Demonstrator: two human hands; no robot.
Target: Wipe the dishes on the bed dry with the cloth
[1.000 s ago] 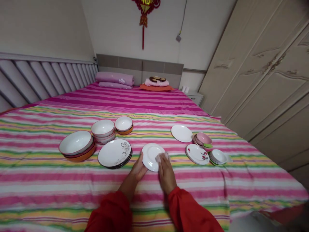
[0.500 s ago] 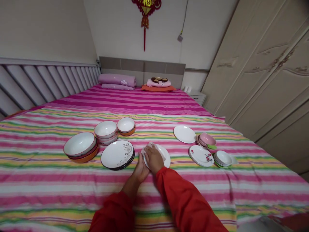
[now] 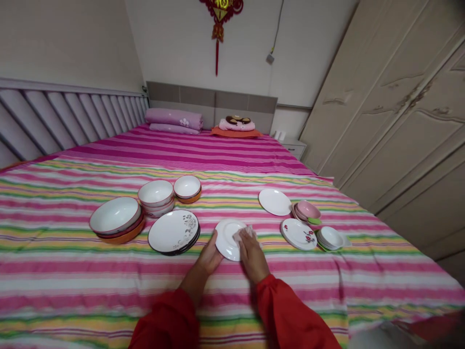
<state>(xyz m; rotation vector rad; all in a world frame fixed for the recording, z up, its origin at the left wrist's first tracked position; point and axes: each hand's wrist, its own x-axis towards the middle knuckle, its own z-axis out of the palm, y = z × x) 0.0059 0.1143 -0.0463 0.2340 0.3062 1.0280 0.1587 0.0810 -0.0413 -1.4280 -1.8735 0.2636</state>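
Observation:
A white plate [image 3: 227, 238] is between my two hands, just above or on the striped sheet. My left hand [image 3: 209, 255] grips its left edge, with the thumb at the rim and the fingers underneath. On the plate's right side, my right hand [image 3: 253, 255] presses a crumpled whitish cloth or tissue [image 3: 239, 234] against the surface. To the left of my hands is a stack of dark-edged white plates [image 3: 170, 233] with a grey flower print.
Stacked bowls [image 3: 116, 215], [image 3: 156, 194] and small bowls [image 3: 187, 186] stand at the left. On the right are a white plate [image 3: 275, 202], flowered plates [image 3: 297, 233], pink bowls [image 3: 308, 210] and small white bowls [image 3: 331, 237]. Pillows [image 3: 174, 119] lie by the headboard [image 3: 247, 103].
My right hand has slid with the cloth from the plate's left side to its right edge, uncovering the plate's middle. My left hand still holds the left rim.

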